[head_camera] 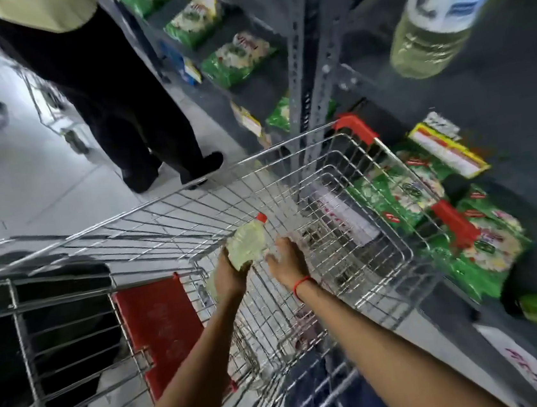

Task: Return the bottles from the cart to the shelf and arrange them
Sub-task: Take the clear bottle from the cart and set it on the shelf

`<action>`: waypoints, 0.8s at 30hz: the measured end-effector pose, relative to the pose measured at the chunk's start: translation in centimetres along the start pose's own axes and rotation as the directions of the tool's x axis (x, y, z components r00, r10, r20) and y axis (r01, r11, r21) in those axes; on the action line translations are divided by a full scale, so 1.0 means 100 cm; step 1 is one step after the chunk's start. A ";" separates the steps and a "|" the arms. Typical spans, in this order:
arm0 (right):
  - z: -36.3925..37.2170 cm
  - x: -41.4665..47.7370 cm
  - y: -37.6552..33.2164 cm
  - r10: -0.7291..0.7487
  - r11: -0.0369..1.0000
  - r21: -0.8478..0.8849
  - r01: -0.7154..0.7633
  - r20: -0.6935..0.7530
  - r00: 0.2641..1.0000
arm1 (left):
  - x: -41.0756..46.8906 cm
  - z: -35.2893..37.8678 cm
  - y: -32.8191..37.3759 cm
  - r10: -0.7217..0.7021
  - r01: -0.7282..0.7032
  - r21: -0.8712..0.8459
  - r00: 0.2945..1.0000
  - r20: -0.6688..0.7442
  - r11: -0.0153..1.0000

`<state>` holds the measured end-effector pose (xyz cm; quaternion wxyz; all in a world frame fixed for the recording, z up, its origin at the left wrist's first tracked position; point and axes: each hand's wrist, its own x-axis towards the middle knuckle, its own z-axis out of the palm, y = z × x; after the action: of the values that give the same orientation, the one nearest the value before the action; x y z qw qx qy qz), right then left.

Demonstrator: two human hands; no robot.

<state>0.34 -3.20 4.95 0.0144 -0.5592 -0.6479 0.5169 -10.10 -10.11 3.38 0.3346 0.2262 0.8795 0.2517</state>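
My left hand point(232, 276) grips a red-capped bottle point(248, 242) low in the cart point(288, 154), my right hand point(285, 258) open beside it (one bottle point(429, 14) already shelved, apparently), so shelving mostly remains.

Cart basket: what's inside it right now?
In the cart, the left hand grips a red-capped bottle; the right hand reaches in beside it. Another pale bottle seems to lie below the left wrist. The arms and motion blur hide the rest of the basket floor.
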 end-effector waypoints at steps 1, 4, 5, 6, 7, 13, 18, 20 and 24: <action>0.013 0.010 0.007 0.037 0.999 0.003 -0.037 0.032 0.999 | 0.009 0.001 -0.014 -0.013 0.012 0.055 1.000 0.014 0.998; 0.044 0.036 0.027 0.138 0.990 -0.007 -0.139 0.125 0.982 | 0.034 0.017 -0.049 -0.018 0.000 0.274 0.998 0.063 0.962; 0.052 0.044 0.032 0.166 0.986 -0.015 -0.166 0.147 0.975 | 0.039 0.025 -0.057 -0.031 0.004 0.355 0.997 0.071 0.935; 0.058 0.051 0.034 0.184 0.983 -0.009 -0.185 0.167 0.969 | 0.043 0.033 -0.062 -0.034 0.004 0.417 0.997 0.064 0.909; 0.066 0.061 0.039 0.202 0.978 0.021 -0.209 0.189 0.961 | 0.046 0.039 -0.066 -0.024 0.002 0.462 0.999 0.042 0.887; 0.086 0.096 0.031 0.338 0.820 0.369 -0.438 0.305 0.890 | 0.084 0.029 -0.085 -0.097 0.118 0.274 0.991 -0.089 0.954; 0.117 0.106 0.018 0.517 0.619 0.488 -0.616 0.337 0.787 | 0.105 0.017 -0.091 -0.180 0.169 0.163 0.982 0.052 0.972; 0.122 0.108 0.021 0.597 0.648 0.419 -0.636 0.238 0.766 | 0.106 0.013 -0.099 -0.160 0.161 -0.011 0.985 0.067 0.987; 0.120 0.103 0.032 0.611 0.754 0.282 -0.594 0.032 0.791 | 0.101 0.016 -0.117 -0.208 0.275 -0.356 0.954 0.217 0.893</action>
<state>-8.41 -3.91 -8.60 -0.0544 -0.7458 -0.3535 0.5620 -18.51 -12.92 -9.37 0.4761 0.0662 0.8024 0.3538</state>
